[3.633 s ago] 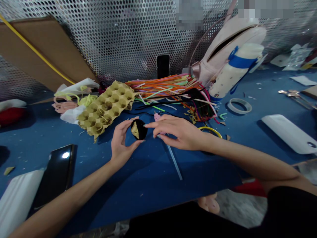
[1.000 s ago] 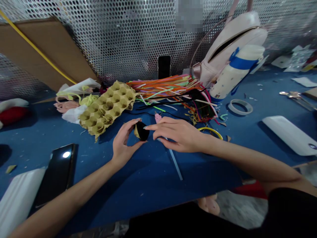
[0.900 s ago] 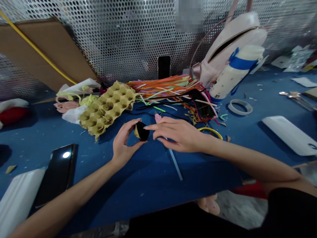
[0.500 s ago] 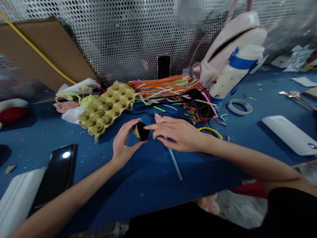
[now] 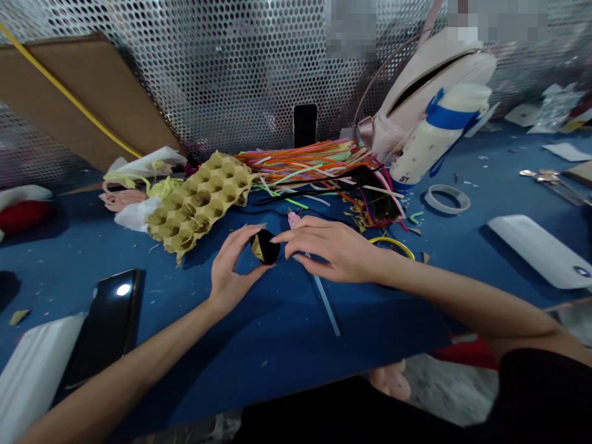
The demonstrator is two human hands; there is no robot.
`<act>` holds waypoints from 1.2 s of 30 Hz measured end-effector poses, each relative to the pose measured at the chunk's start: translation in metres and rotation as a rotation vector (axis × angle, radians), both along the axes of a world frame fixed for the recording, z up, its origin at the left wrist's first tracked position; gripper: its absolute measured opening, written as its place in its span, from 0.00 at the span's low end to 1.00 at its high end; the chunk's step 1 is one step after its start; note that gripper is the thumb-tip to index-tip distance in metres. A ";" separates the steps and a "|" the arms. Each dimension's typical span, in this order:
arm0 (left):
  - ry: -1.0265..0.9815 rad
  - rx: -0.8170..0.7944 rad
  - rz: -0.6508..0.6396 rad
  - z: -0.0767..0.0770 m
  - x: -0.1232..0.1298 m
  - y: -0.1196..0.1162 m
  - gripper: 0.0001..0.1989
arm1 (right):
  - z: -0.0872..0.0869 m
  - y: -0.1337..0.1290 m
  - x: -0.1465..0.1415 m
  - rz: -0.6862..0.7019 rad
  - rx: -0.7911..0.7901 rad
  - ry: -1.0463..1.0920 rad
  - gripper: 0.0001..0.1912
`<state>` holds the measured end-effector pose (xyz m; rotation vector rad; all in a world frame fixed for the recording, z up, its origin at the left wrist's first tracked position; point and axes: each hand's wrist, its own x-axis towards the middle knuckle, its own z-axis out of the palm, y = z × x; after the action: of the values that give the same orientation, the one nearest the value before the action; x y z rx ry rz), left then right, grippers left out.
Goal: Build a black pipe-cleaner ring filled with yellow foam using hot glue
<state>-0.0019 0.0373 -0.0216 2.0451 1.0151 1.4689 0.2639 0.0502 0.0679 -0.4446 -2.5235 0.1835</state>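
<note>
Between its thumb and fingers, my left hand (image 5: 231,265) holds a small round piece (image 5: 267,248), black on one side and tan on the other. The index fingertip of my right hand (image 5: 330,250) touches the black side of it, while the other fingers are loosely curled. Beneath my right hand lies a clear glue stick (image 5: 327,306) that stretches toward the front of the table. A pink tip (image 5: 293,219) shows just beyond my right fingers. Whether that hand grips anything is hidden.
A torn egg carton (image 5: 201,203) and a pile of coloured pipe cleaners (image 5: 305,163) lie behind my hands. To the right are a tape roll (image 5: 447,199), a bottle (image 5: 435,135) and a white case (image 5: 539,250). A phone (image 5: 104,327) lies on the left.
The round piece has shifted very slightly, still in my left hand. My right hand has hardly moved.
</note>
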 end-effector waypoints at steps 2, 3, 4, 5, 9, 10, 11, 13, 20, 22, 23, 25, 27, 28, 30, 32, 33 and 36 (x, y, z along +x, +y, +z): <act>0.020 0.012 0.018 -0.001 -0.001 0.000 0.38 | 0.000 0.000 0.000 0.001 0.002 0.009 0.09; 0.025 0.021 0.024 -0.001 -0.001 -0.001 0.38 | 0.000 0.000 0.000 0.002 0.001 0.010 0.09; 0.029 0.032 0.028 -0.001 -0.001 -0.001 0.38 | 0.001 0.000 0.000 0.004 0.000 0.012 0.09; 0.031 0.040 0.030 -0.001 -0.001 -0.001 0.38 | 0.001 0.000 0.000 0.006 -0.002 0.015 0.09; 0.038 0.044 0.046 -0.002 -0.001 0.000 0.37 | 0.001 0.000 0.000 0.005 -0.007 0.017 0.09; 0.037 0.046 0.052 -0.002 -0.001 0.000 0.36 | 0.001 -0.001 0.000 0.004 -0.006 0.018 0.09; 0.037 0.050 0.058 -0.002 -0.001 0.000 0.36 | 0.001 -0.001 0.000 0.003 -0.006 0.017 0.09; 0.046 0.066 0.063 -0.002 -0.001 0.000 0.36 | 0.001 -0.001 0.000 0.005 -0.006 0.016 0.09; 0.114 0.096 0.081 0.000 -0.001 -0.001 0.34 | 0.001 0.000 0.000 0.011 0.001 0.019 0.08; 0.119 0.100 0.086 0.000 -0.001 -0.002 0.34 | 0.001 -0.001 0.000 0.006 -0.001 0.013 0.09; 0.120 0.102 0.085 0.001 -0.001 -0.001 0.34 | 0.001 -0.001 0.000 0.003 -0.004 0.009 0.09; 0.123 0.107 0.078 0.002 0.000 -0.001 0.34 | 0.001 -0.001 0.000 0.001 -0.007 0.006 0.09; 0.123 0.115 0.067 0.004 0.001 -0.001 0.35 | 0.001 -0.001 0.000 0.003 -0.006 0.007 0.09; 0.124 0.119 0.062 0.005 0.002 -0.001 0.35 | 0.001 -0.001 0.000 0.004 -0.004 0.008 0.09; 0.129 0.127 0.050 0.007 0.003 -0.001 0.35 | 0.001 0.000 -0.001 0.005 0.006 0.012 0.09; 0.139 0.132 0.039 0.008 0.003 -0.002 0.35 | 0.000 0.000 -0.001 0.002 0.029 0.011 0.08; 0.142 0.135 0.036 0.008 0.003 -0.002 0.35 | 0.000 0.000 -0.001 -0.001 0.046 0.008 0.08; 0.142 0.148 0.039 0.007 0.003 -0.002 0.35 | -0.001 0.000 -0.001 -0.013 0.110 -0.010 0.08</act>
<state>0.0013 0.0354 -0.0143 2.2745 1.0336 1.4750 0.2629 0.0499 0.0670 -0.4183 -2.5246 0.0368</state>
